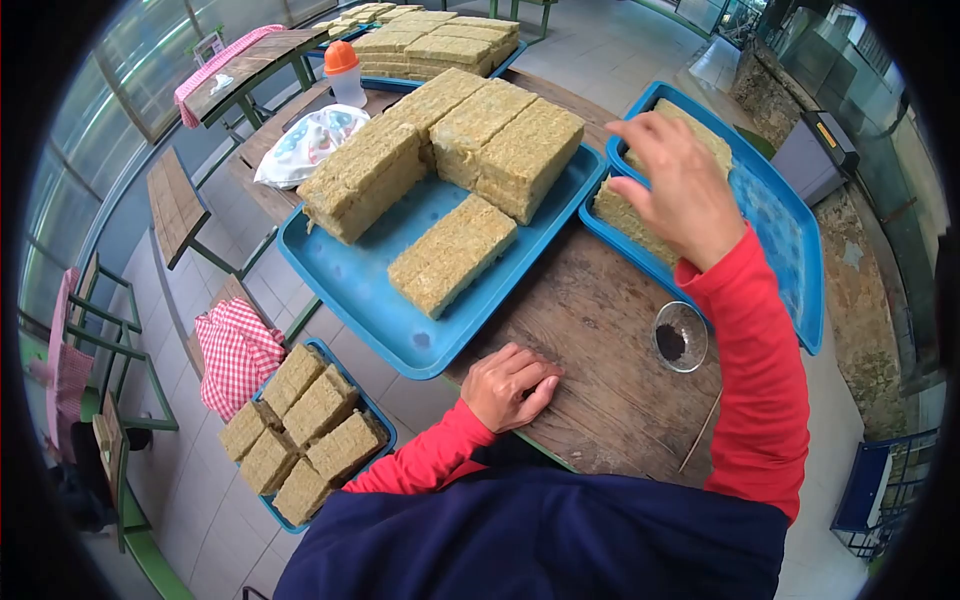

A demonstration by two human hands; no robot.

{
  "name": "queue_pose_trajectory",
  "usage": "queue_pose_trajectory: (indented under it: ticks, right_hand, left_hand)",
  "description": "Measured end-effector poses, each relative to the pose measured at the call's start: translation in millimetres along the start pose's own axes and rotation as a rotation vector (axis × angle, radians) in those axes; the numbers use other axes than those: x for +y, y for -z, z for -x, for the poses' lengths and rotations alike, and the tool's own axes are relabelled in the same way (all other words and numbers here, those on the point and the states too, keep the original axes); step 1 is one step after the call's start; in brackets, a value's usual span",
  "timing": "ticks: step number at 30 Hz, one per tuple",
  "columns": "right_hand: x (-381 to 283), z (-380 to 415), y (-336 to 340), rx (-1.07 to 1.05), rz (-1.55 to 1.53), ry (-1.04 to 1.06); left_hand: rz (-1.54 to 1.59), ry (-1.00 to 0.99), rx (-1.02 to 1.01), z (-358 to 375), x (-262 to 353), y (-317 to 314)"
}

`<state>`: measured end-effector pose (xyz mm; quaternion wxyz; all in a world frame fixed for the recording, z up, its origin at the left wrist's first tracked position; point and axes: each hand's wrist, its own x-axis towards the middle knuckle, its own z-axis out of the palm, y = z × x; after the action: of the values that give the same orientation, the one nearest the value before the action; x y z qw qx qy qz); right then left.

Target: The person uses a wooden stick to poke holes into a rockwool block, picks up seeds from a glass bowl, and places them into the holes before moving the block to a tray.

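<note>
My right hand (688,192) hovers at the blue tray (775,255) on the right, with thumb and fingers apart and nothing visible between them. Under and beside it lie two fibrous tan rockwool slabs (632,222); the hand partly covers them. My left hand (513,388) rests on the wooden table (590,330) near its front edge, fingers curled in, no object showing. Nearest to it is a large blue tray (345,290) bearing several stacked rockwool blocks (375,165) and one separate low block (452,255).
A small glass dish (679,337) with dark grains and a thin stick (700,432) lie by my right forearm. At lower left is another tray of blocks (305,425). Behind stand an orange-capped bottle (344,75), a white plastic bag (312,145) and more stacked blocks (435,47).
</note>
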<state>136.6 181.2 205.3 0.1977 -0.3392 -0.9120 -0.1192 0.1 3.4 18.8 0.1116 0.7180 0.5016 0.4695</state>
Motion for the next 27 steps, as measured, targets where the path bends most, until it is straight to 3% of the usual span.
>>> queue_pose_trajectory:
  ticks: [2,4,8,10,14,17,19,23,25,27]
  right_hand:
    - [-32,-4,-31,-0.067,-0.162,0.224]
    - [-59,-6,-67,-0.188,-0.3,0.315]
    - [-87,-14,-125,-0.218,-0.359,0.394]
    - [-96,-19,-132,-0.386,-0.201,0.363]
    - [-96,-27,-145,-0.445,-0.236,0.36]
    - [-96,-28,-144,-0.426,-0.249,0.386]
    - [-98,-22,-141,-0.28,-0.119,0.404]
    - [-96,-24,-142,-0.291,-0.004,0.414]
    - [-91,-22,-152,-0.048,0.045,0.487]
    - [-87,-22,-152,-0.046,0.038,0.494]
  left_hand:
    - [0.001,0.006,-0.002,0,-1,0]
    - [-0.016,-0.007,-0.004,2,-3,-1]
    - [-0.044,0.007,-0.008,3,-4,-3]
    - [-0.01,-0.009,0.007,2,-4,-3]
    - [-0.012,-0.016,0.019,4,-6,-4]
    - [-0.03,-0.015,0.024,6,-7,-5]
    - [-0.025,-0.028,0.026,5,-8,-6]
    - [-0.039,-0.03,0.022,6,-8,-6]
    - [-0.042,-0.035,0.049,4,-6,-6]
    - [-0.035,-0.039,0.053,4,-6,-7]
